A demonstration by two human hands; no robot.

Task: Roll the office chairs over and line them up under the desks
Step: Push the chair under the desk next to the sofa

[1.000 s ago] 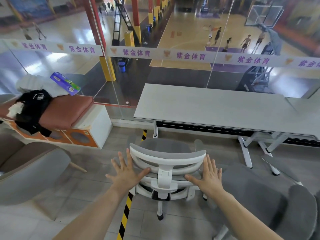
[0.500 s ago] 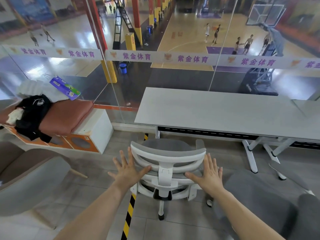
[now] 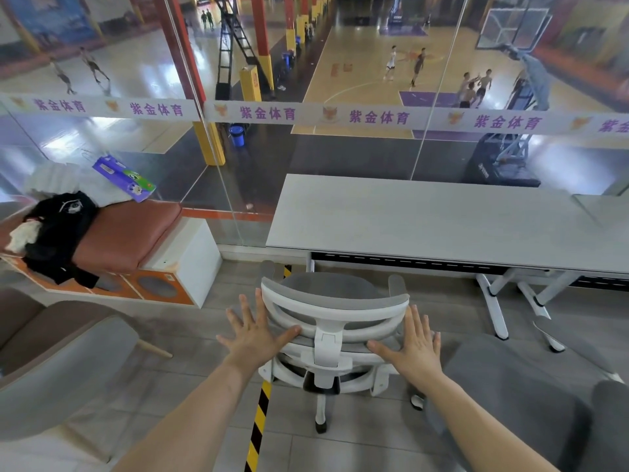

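the long grey tabletop (image 3: 442, 226) stands ahead. the white-and-grey office chair (image 3: 335, 303) sits just short of its left end, seat toward it, not yet tucked under. the left grip (image 3: 257, 338) and right grip (image 3: 413, 349) are flat, fingers spread straight, pressing either side of the chair's backrest.
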